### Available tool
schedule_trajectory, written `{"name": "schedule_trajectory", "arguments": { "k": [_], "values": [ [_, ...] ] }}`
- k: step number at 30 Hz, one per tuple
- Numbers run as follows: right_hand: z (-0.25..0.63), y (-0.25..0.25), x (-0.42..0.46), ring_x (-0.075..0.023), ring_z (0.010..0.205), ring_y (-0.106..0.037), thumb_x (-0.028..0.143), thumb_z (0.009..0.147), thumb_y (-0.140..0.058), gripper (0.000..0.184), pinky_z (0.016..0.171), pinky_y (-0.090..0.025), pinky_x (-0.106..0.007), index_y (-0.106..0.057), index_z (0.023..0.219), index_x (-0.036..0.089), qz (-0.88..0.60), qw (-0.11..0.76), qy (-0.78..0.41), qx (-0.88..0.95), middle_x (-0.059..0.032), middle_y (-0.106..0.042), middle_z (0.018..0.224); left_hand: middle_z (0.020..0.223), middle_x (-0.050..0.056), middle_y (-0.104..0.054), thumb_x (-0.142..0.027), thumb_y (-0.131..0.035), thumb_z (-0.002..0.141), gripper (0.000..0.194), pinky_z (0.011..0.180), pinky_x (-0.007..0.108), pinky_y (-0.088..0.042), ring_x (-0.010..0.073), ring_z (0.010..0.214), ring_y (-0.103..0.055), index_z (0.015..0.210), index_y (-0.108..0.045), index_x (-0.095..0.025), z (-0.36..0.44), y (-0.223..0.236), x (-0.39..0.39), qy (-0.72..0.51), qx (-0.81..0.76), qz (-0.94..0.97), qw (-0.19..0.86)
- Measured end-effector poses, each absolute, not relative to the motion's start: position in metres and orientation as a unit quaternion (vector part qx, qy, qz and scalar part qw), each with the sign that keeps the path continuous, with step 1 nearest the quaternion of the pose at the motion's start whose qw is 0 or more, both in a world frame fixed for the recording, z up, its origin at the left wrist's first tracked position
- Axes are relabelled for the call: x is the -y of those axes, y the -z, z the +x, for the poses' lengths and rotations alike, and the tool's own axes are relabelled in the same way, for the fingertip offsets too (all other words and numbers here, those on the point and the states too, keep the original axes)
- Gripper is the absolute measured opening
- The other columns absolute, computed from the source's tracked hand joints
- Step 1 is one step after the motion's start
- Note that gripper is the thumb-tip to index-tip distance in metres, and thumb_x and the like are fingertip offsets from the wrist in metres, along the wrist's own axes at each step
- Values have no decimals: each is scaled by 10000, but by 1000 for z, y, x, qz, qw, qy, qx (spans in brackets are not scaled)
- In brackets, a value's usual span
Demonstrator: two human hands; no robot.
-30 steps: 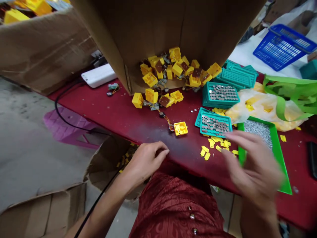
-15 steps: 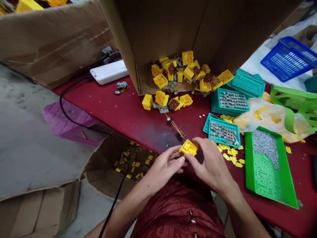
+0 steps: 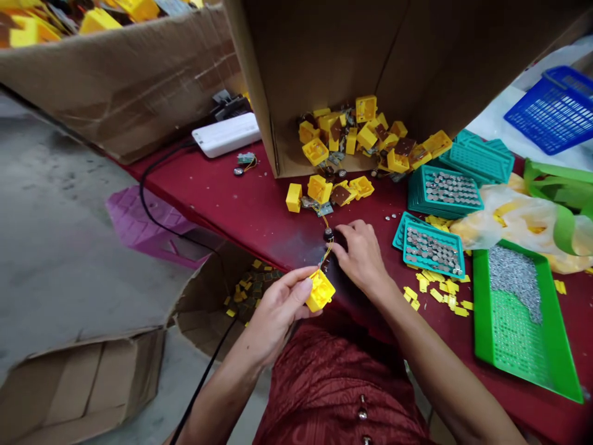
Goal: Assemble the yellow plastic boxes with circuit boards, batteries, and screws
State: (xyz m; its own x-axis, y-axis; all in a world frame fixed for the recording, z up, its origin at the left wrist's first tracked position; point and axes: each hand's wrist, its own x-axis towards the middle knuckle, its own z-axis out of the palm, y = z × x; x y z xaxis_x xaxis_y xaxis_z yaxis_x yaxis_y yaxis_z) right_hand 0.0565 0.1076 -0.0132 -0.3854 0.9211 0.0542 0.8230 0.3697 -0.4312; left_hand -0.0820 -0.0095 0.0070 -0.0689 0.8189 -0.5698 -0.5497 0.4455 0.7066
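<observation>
My left hand (image 3: 278,315) grips a small yellow plastic box (image 3: 319,290) near the red table's front edge. Thin wires run from that box to a small black round part (image 3: 328,235), which sits beside the fingertips of my right hand (image 3: 361,259). Those fingers appear pinched on the wires, though the contact is partly hidden. Beyond the hands, a heap of yellow boxes with brown pieces and wired parts (image 3: 356,139) spills from a tilted cardboard carton (image 3: 324,62).
Teal trays of button cells (image 3: 433,247) and a green tray of silver cells (image 3: 519,321) lie to the right, among small yellow pieces (image 3: 435,293). A white power strip (image 3: 227,135) sits behind. A torn carton (image 3: 204,309) stands below the table's edge.
The yellow box has gone from both hands to my left hand alone. My right hand has moved forward along the wires to the black part. The view has shifted slightly.
</observation>
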Motion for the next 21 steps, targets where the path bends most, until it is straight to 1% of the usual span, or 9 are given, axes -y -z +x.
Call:
{"name": "schedule_trajectory", "arguments": {
  "k": [2,6,8,10,13,16,18,21],
  "values": [
    [45,21,-109,-282,985,-519,310,896,-621,278,880,-448,-418,-702,1118,163,-542,164,-165,808,-133,-615,1085,958,83,-740,-418,-881,635,479,641,283,-599,173,807,-663,998,-727,-146,-83,-8,8,-511,-522,123,671],
    [39,24,-102,-262,1001,-537,228,900,-601,231,918,-438,-398,-688,1090,131,-537,217,-183,794,-120,-645,1097,952,80,-734,-420,-883,630,486,630,290,-605,174,807,-660,1004,-726,-151,-86,-7,9,-514,-520,113,673],
    [41,20,-98,-254,986,-560,176,891,-590,215,925,-438,-391,-670,1078,110,-535,216,-189,794,-121,-669,1070,961,81,-732,-419,-870,653,467,628,279,-604,173,815,-659,1011,-728,-155,-88,-6,10,-515,-515,119,675],
    [46,16,-96,-254,952,-582,147,882,-579,206,901,-446,-389,-662,1064,96,-549,200,-185,790,-133,-681,1034,961,78,-732,-418,-852,683,441,631,272,-604,168,815,-658,1021,-731,-163,-89,-5,10,-514,-508,125,680],
    [59,7,-91,-262,895,-601,198,893,-583,172,825,-455,-382,-664,998,89,-586,154,-167,778,-153,-679,980,940,72,-730,-417,-838,705,418,626,271,-607,161,797,-654,1026,-736,-168,-89,-5,10,-507,-501,135,688],
    [76,2,-84,-241,818,-600,274,889,-619,161,762,-452,-358,-651,907,117,-598,119,-169,774,-119,-668,889,935,70,-726,-423,-848,687,435,601,274,-610,167,794,-649,1023,-738,-169,-85,-7,8,-492,-506,141,694],
    [88,2,-76,-229,818,-593,294,886,-636,160,764,-454,-348,-644,890,135,-592,127,-170,777,-96,-656,873,955,72,-725,-436,-853,674,458,592,280,-612,175,807,-649,1032,-738,-175,-81,-9,6,-480,-509,141,700],
    [106,7,-60,-250,893,-578,339,894,-639,206,817,-464,-375,-650,924,135,-578,149,-139,790,-108,-644,921,921,68,-720,-472,-851,659,484,553,262,-599,169,773,-640,1024,-744,-172,-75,-10,4,-463,-517,148,705]
  ]
}}
